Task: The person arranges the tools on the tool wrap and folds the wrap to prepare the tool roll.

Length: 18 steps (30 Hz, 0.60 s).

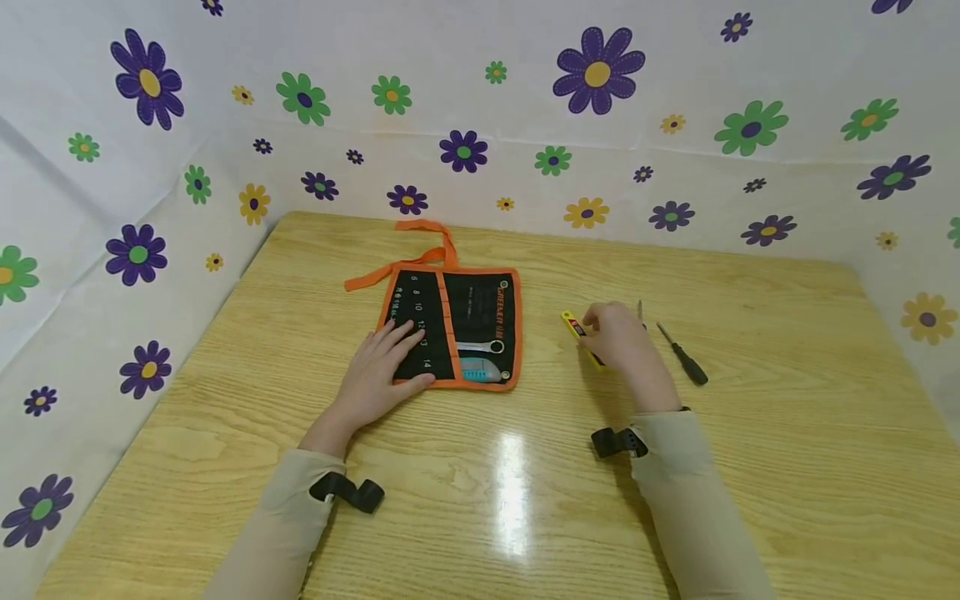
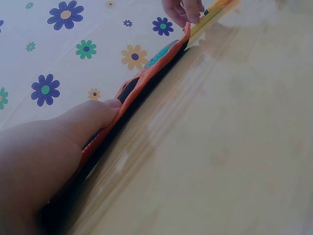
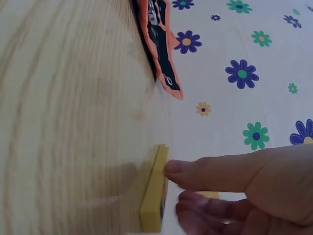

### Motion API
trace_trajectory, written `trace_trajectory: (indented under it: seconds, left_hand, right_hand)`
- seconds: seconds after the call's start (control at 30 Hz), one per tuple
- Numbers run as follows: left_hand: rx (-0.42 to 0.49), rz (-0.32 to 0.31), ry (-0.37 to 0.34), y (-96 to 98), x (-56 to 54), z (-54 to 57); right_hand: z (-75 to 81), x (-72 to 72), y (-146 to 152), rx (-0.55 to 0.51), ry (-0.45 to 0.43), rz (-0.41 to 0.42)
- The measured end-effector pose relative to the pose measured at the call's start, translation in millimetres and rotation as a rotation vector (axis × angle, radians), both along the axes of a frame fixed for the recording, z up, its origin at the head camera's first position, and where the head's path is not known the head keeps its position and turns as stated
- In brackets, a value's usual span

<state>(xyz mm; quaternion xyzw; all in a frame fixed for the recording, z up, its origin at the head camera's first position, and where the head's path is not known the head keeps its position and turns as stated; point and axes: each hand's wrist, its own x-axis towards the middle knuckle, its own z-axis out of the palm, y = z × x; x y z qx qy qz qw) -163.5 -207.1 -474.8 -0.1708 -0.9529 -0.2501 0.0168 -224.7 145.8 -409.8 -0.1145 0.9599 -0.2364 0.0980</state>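
Note:
My left hand (image 1: 378, 375) lies spread over the left part of a black tool pouch (image 1: 477, 296) with orange trim. Its thumb rests near the pouch's lower edge in the left wrist view. The pouch holds a wrench (image 1: 480, 346) and a teal-handled tool (image 1: 480, 370), both partly covered by pockets. My right hand (image 1: 618, 337) is above a yellow bar-shaped tool (image 3: 155, 196) with a red and black label, whose exact kind I cannot tell. The thumb tip appears to touch the bar's upper side; the other fingers bend loosely above it. The bar lies on the table.
A screwdriver (image 1: 688, 362) with a dark handle lies right of my right hand. A thin metal tip (image 1: 641, 311) shows behind that hand, the remainder hidden. Orange ties (image 1: 427, 256) extend behind the pouch. A flower-patterned sheet (image 1: 517, 108) hangs behind the wooden table (image 1: 442, 483).

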Motion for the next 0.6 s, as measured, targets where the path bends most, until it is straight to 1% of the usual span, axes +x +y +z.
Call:
trace_trajectory:
  seconds: [0.07,0.17,0.27,0.43,0.6]
  left_hand:
    - [-0.001,0.0,0.002,0.2,-0.3,0.0]
    - [-0.001,-0.001,0.002,0.5,-0.6,-1.0]
    - [0.002,-0.001,0.001,0.5,-0.9,-1.4]
    - [0.003,-0.002,-0.003,-0.7,-1.1,-1.4]
    - [-0.006,0.0,-0.007,-1.3,-1.1,-0.3]
  right_hand:
    - [2.4,1.6,1.8,0.043,-0.034,-0.007]
    - [4.1,2.9,3.2,0.09,-0.089,0.012]
    - [3.7,2.9,2.4,0.092,-0.117,0.042]
    - [1.5,2.9,-0.7,0.057,-0.089,0.072]
    - [1.1,1.3,-5.4,0.046,-0.013,0.088]
